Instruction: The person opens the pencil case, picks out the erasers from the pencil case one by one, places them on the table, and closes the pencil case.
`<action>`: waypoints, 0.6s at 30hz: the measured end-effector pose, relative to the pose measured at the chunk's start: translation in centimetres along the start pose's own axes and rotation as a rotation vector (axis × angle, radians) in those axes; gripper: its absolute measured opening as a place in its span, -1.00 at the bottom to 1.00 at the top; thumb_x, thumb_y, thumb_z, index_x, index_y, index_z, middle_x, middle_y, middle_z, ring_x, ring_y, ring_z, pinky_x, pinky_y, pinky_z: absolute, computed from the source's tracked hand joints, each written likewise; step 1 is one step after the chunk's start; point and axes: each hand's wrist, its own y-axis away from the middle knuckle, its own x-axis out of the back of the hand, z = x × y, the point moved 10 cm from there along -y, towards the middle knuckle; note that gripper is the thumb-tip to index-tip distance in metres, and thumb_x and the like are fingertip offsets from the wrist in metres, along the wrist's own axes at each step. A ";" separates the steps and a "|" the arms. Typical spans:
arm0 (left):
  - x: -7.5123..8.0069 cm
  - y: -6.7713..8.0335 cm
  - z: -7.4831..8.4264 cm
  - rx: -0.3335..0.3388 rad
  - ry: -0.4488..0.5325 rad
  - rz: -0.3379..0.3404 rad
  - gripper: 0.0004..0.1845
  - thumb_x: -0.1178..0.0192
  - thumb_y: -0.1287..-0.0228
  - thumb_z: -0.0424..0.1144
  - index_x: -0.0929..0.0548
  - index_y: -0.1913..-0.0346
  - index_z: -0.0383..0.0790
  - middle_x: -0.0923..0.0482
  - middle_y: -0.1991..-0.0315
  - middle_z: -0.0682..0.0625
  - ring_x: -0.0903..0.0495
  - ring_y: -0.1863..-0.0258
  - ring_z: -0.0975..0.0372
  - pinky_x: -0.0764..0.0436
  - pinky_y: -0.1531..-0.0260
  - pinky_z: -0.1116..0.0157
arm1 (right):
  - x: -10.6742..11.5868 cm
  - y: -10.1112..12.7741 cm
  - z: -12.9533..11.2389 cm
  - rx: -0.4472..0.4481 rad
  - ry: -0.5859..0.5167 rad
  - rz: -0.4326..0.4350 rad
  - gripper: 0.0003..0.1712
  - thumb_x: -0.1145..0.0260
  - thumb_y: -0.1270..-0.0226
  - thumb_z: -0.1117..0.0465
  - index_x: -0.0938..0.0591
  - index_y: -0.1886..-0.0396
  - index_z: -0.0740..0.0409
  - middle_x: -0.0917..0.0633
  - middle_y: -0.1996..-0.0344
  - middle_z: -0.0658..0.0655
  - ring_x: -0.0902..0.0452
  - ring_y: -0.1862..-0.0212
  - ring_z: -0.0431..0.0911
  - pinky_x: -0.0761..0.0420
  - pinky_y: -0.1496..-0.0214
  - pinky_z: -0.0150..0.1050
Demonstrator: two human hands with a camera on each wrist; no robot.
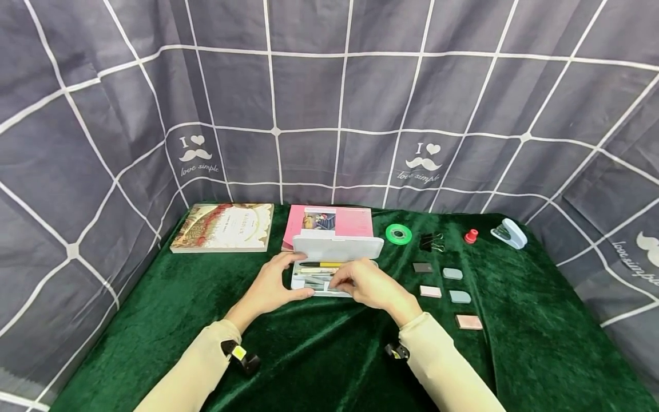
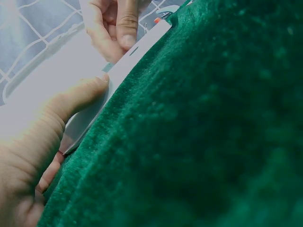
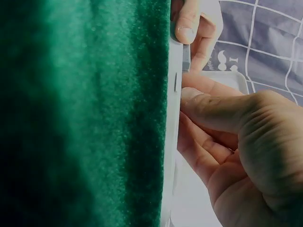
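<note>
A white pencil case (image 1: 337,248) lies with its lid raised, a yellow-and-black pen (image 1: 320,264) and other slim items inside. My left hand (image 1: 273,284) grips its left end, thumb along the front edge, as the left wrist view also shows. The fingers of my right hand (image 1: 368,283) are bent down into the case's front part. Thumb and forefinger pinch a flat grey strip (image 3: 186,59) there, whose far end comes close to the left thumb. The right fingers hide much of the strip, so its exact kind cannot be told.
Behind the case lie a pink book (image 1: 355,216) and, farther left, an illustrated book (image 1: 226,226). To the right are green tape (image 1: 399,234), black binder clips (image 1: 431,242), a red stamp-like piece (image 1: 471,236), a pale stapler-like item (image 1: 509,233) and several eraser-like blocks (image 1: 452,273).
</note>
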 end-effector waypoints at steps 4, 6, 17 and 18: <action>0.1 0.0 0.0 0.010 0.005 -0.001 -0.11 -0.72 -0.18 0.12 -0.62 -0.53 -0.07 -0.58 -0.47 -0.06 -0.59 -0.41 0.01 -0.63 -0.39 -0.08 | -0.1 -0.1 -0.1 0.004 -0.003 -0.005 -0.79 -0.55 -0.41 0.46 -0.92 0.21 0.06 -0.88 0.21 -0.05 -0.68 0.19 -0.24 -0.76 0.01 -0.23; 0.2 0.0 0.1 0.004 0.004 0.005 -0.12 -0.72 -0.18 0.12 -0.62 -0.52 -0.08 -0.58 -0.46 -0.07 -0.59 -0.41 0.01 -0.64 -0.38 -0.08 | -0.2 -0.1 -0.1 -0.004 -0.017 -0.008 -0.78 -0.55 -0.40 0.49 -0.91 0.20 0.07 -0.87 0.23 -0.05 -0.67 0.21 -0.25 -0.76 0.05 -0.25; 0.0 0.0 0.0 -0.017 -0.013 0.010 -0.14 -0.70 -0.21 0.13 -0.62 -0.51 -0.07 -0.58 -0.46 -0.07 -0.61 -0.37 -0.01 -0.65 -0.35 -0.10 | 3.7 1.0 -0.8 0.039 -0.054 0.132 -0.65 -0.51 -0.23 0.51 -0.92 0.03 0.16 -0.83 0.21 0.01 -0.68 0.24 -0.15 -0.76 0.15 -0.11; 0.0 0.0 -0.1 -0.012 -0.014 0.009 -0.14 -0.70 -0.21 0.14 -0.62 -0.51 -0.07 -0.58 -0.46 -0.07 -0.61 -0.38 -0.02 -0.65 -0.35 -0.11 | 4.3 1.4 -0.8 0.045 -0.042 0.148 -0.64 -0.51 -0.23 0.50 -0.92 0.02 0.14 -0.83 0.20 -0.01 -0.67 0.25 -0.14 -0.75 0.17 -0.09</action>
